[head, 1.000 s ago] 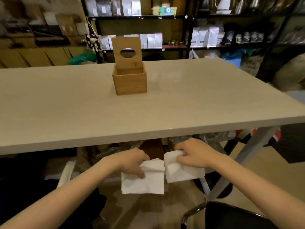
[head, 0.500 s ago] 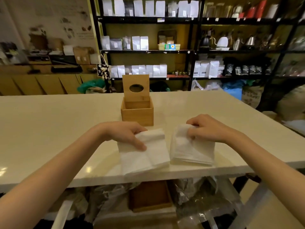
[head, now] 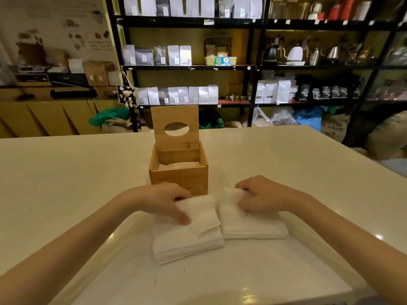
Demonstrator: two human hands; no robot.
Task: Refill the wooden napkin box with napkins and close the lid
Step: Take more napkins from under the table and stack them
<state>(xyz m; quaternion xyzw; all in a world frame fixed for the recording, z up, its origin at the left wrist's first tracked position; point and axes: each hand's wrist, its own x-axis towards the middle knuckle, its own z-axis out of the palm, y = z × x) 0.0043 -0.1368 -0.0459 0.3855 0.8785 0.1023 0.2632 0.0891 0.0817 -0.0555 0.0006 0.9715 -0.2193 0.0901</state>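
Observation:
The wooden napkin box (head: 178, 178) stands in the middle of the table, its lid (head: 175, 119) with an oval hole tipped upright at the back. A few napkins lie low inside it. Just in front of the box two stacks of white napkins rest on the table. My left hand (head: 164, 200) grips the far edge of the left stack (head: 189, 236), thumb on top. My right hand (head: 262, 195) holds the far edge of the right stack (head: 251, 225).
The pale table (head: 66, 194) spreads wide on both sides of the box. Behind it stand black shelves (head: 255, 67) with bags, kettles and jars. Sacks and plastic bags lie on the floor at the back.
Both hands brought the two napkin stacks up from under the table and set them down on it. The stacks now sit closer to the box.

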